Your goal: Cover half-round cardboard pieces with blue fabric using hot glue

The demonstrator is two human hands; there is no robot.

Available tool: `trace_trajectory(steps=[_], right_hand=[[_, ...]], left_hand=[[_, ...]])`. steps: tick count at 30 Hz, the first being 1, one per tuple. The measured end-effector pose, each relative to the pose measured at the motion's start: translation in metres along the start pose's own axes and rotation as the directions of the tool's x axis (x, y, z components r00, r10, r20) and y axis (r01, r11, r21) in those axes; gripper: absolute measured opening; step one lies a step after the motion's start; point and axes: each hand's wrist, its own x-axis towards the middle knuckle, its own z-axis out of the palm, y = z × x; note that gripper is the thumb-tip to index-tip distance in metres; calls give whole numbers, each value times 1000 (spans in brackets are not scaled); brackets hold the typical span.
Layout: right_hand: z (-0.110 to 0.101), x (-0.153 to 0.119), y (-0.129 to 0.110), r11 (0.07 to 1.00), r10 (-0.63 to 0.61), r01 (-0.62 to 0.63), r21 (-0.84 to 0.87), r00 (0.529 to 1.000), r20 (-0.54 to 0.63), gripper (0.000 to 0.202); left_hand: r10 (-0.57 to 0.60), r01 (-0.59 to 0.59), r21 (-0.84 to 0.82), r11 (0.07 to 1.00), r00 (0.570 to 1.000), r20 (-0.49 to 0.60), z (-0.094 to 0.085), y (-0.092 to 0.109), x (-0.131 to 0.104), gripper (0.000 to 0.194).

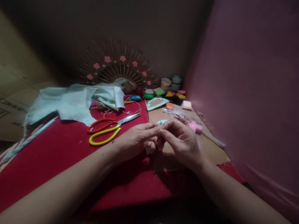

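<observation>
My left hand (140, 138) and my right hand (179, 140) meet above the left part of a cardboard sheet (210, 152), fingertips pinched together. A small pale blue piece (162, 121) shows just beyond the fingertips; whether it is held or lies behind them is unclear. More of something pale shows below the left fingers, mostly hidden. Red and yellow handled scissors (114, 127) lie left of my hands with the blades apart. Behind my hands, a half-round piece with a pale blue edge (157, 103) rests on the cardboard.
Pale blue cloth (74, 101) lies at the back left on the red table (53, 149). Striped sticks (30, 141) are at the left. A flowered stick fan (122, 65) stands at the back, near clay packets (149, 95). A pink gun-like tool (195, 126) is at the right.
</observation>
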Motion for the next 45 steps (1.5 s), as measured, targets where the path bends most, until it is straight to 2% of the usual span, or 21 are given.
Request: trace_trajectory(steps=[4,8,13,15,21,23,26,28,35,39,45], right_hand=[[0,-4,3,994,-62,65,-86,998,33,10],[-2,-8,7,956,-137,143,-256,990,40,6],[-4,-9,6,882,-236,240,-405,970,61,2],[-3,-8,5,857,-264,262,-444,963,58,3],[0,-8,1,848,-268,263,-459,962,57,4],[0,-8,1,828,-277,272,-490,959,63,5],[-1,-8,2,772,-318,297,-561,946,64,5],[-2,-8,3,749,-339,307,-588,939,58,5],[-1,-7,4,763,-355,331,-555,932,68,7],[-2,-7,4,725,-376,356,-590,922,95,8],[-2,-7,6,722,-370,357,-592,923,105,9]], left_hand=[[-29,35,-93,995,998,64,-2,1,2,27],[-26,34,-131,991,998,63,-2,0,3,31],[38,-46,-57,997,991,-131,1,1,2,29],[55,-64,-48,997,985,-161,2,0,3,31],[62,-63,-196,978,998,-13,1,-5,6,26],[74,-76,-182,980,997,-17,1,-7,7,27],[104,-119,-147,982,989,-106,1,-9,6,32],[114,-132,-139,981,985,-128,2,-10,5,34],[88,-73,-307,949,996,34,9,-5,4,27],[93,-65,-337,939,993,70,10,-6,2,31],[79,-40,-328,944,991,104,5,-9,3,42]])
